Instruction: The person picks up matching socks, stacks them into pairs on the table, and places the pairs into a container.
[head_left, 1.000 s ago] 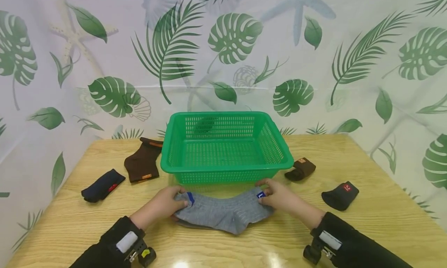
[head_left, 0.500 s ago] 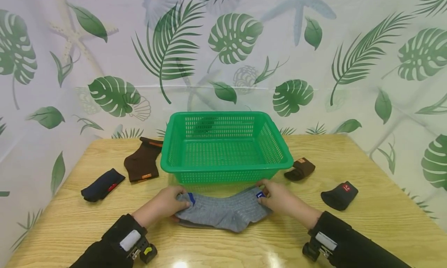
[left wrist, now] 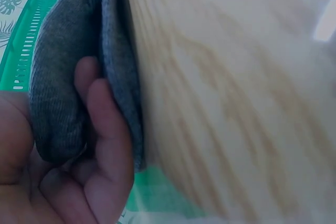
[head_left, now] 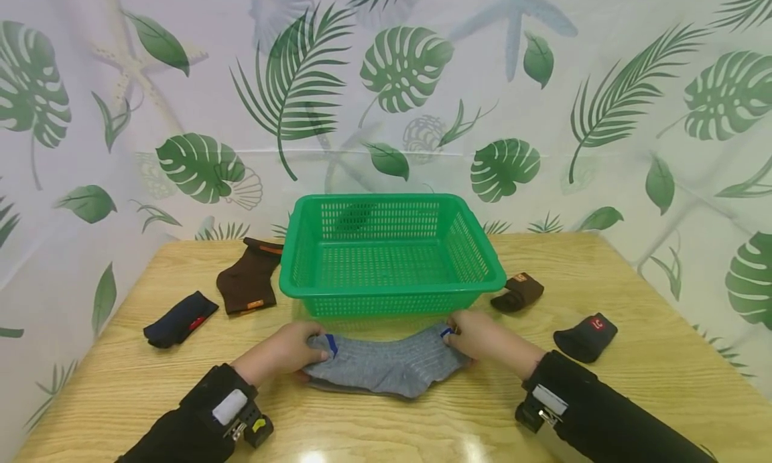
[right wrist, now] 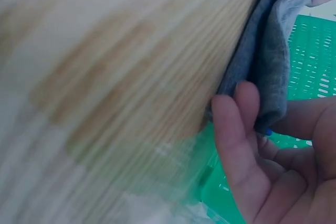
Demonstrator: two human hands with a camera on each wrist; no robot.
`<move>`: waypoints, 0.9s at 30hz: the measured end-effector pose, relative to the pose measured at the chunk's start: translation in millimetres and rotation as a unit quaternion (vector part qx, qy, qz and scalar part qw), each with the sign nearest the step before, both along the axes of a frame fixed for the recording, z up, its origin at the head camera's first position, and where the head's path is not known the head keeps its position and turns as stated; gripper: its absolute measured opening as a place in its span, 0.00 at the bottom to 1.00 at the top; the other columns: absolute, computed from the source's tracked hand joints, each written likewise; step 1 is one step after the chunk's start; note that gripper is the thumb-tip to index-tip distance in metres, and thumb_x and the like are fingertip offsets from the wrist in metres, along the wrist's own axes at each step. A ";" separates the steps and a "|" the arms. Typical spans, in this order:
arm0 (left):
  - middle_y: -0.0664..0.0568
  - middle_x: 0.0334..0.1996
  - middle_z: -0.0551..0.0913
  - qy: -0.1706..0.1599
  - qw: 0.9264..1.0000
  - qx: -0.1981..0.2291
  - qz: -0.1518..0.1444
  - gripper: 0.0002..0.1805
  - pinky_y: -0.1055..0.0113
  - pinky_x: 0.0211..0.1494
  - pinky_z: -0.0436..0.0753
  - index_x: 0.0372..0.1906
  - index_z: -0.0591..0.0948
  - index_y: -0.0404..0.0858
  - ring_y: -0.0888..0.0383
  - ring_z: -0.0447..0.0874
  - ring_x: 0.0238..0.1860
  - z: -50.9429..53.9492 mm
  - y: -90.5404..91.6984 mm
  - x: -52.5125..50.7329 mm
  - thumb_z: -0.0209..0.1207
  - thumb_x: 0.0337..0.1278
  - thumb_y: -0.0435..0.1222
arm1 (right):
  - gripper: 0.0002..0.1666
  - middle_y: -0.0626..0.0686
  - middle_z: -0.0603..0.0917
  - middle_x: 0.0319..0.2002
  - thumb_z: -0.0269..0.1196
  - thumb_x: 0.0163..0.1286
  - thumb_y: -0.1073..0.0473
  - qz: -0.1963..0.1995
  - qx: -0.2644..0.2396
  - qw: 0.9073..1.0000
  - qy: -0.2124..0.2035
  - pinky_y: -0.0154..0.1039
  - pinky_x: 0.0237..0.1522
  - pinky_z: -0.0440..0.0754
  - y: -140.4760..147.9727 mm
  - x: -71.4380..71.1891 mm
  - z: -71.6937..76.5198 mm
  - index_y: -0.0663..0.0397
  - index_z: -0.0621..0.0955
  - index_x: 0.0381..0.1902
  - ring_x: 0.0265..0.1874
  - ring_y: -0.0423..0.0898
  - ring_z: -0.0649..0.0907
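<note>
A pair of grey socks (head_left: 386, 368) with blue patches lies stretched sideways on the table, in front of the basket. My left hand (head_left: 288, 348) pinches the left cuff end, thumb on top. At the opposite end, my right hand (head_left: 484, 337) pinches the other cuff, partly covering its blue patch. Two grey layers show in the left wrist view: the upper sock (left wrist: 65, 72) sits between thumb and fingers, and fingertips reach between it and the lower sock (left wrist: 119, 72). In the right wrist view, fingers curl under the grey sock (right wrist: 273, 66) with the thumb on the other side.
Behind the socks stands a green plastic basket (head_left: 392, 290). Left of it lie a brown sock (head_left: 248, 280) and a folded navy sock (head_left: 179, 319). To the right are a folded brown sock (head_left: 519, 293) and a folded dark grey sock (head_left: 586, 338).
My right hand has shifted slightly inward, and its fingers cover more of the blue patch. The left hand keeps its grip almost unmoved. The socks stay about where they were.
</note>
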State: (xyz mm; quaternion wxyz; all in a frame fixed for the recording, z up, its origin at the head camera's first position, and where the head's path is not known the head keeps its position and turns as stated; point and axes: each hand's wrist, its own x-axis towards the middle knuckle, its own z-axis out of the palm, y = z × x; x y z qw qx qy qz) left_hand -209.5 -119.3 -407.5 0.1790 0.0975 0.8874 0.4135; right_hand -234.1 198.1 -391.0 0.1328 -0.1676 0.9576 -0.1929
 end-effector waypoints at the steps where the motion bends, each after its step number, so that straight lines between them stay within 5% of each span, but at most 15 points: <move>1: 0.40 0.45 0.79 0.002 1.000 -0.002 0.000 0.12 0.63 0.25 0.84 0.48 0.79 0.28 0.51 0.85 0.31 -0.5 0.2 -0.5 0.62 0.59 0.26 | 0.07 0.59 0.82 0.29 0.61 0.68 0.65 -0.004 -0.005 1.000 -0.007 0.36 0.19 0.81 -0.1 -0.3 0.2 0.68 0.79 0.37 0.14 0.45 0.83; 9: 0.34 0.52 0.78 -0.001 1.000 -0.004 0.006 0.16 0.62 0.26 0.85 0.52 0.78 0.26 0.49 0.85 0.35 -0.5 2.5 -0.2 0.62 0.58 0.26 | 0.09 0.54 0.77 0.20 0.64 0.65 0.65 -0.016 -0.008 1.000 -0.026 0.34 0.15 0.80 0.2 -5.0 -1.2 0.60 0.75 0.27 0.10 0.44 0.82; 13: 0.37 0.49 0.80 0.058 0.995 -0.080 -0.022 0.18 0.53 0.44 0.83 0.52 0.79 0.28 0.44 0.82 0.46 7.4 2.3 1.6 0.65 0.58 0.33 | 0.10 0.53 0.77 0.24 0.67 0.64 0.61 -0.004 0.024 1.000 -0.004 0.35 0.21 0.80 -2.3 -1.7 4.1 0.63 0.78 0.34 0.16 0.43 0.81; 15: 0.37 0.47 0.80 0.119 0.981 -0.149 -0.041 0.23 0.49 0.49 0.80 0.53 0.78 0.28 0.41 0.80 0.49 13.5 5.9 7.9 0.67 0.57 0.38 | 0.16 0.54 0.79 0.28 0.68 0.63 0.58 0.017 0.066 0.997 0.037 0.39 0.26 0.80 -4.9 5.7 10.0 0.65 0.78 0.40 0.23 0.45 0.81; 18: 0.34 0.52 0.77 0.206 0.947 -0.234 -0.076 0.30 0.45 0.53 0.77 0.56 0.76 0.29 0.37 0.75 0.54 23.7 18.4 24.1 0.69 0.54 0.45 | 0.28 0.59 0.80 0.40 0.69 0.63 0.52 0.078 0.118 0.985 0.104 0.45 0.39 0.80 -11.6 22.1 20.0 0.68 0.77 0.52 0.38 0.52 0.81; 20: 0.32 0.58 0.73 0.232 0.928 -0.266 -0.118 0.36 0.42 0.57 0.74 0.60 0.74 0.31 0.34 0.71 0.59 28.3 30.1 36.3 0.69 0.53 0.51 | 0.35 0.64 0.78 0.52 0.67 0.64 0.47 0.136 0.126 0.975 0.121 0.50 0.50 0.79 -17.1 34.6 23.2 0.69 0.74 0.59 0.50 0.57 0.80; 23: 0.35 0.70 0.62 0.190 0.918 -0.278 -0.208 0.45 0.37 0.66 0.64 0.71 0.67 0.40 0.34 0.57 0.70 27.8 46.3 50.1 0.63 0.52 0.60 | 0.46 0.63 0.66 0.69 0.62 0.66 0.38 0.228 0.116 0.964 0.069 0.52 0.64 0.70 -25.9 52.5 22.6 0.65 0.67 0.69 0.67 0.58 0.69; 27: 0.42 0.77 0.48 0.100 0.905 -0.298 -0.285 0.52 0.32 0.68 0.53 0.77 0.53 0.53 0.37 0.43 0.75 18.9 54.6 58.7 0.56 0.50 0.68 | 0.56 0.56 0.51 0.77 0.56 0.64 0.28 0.279 0.126 0.951 -0.036 0.53 0.69 0.61 -31.1 69.1 14.6 0.58 0.55 0.76 0.74 0.53 0.54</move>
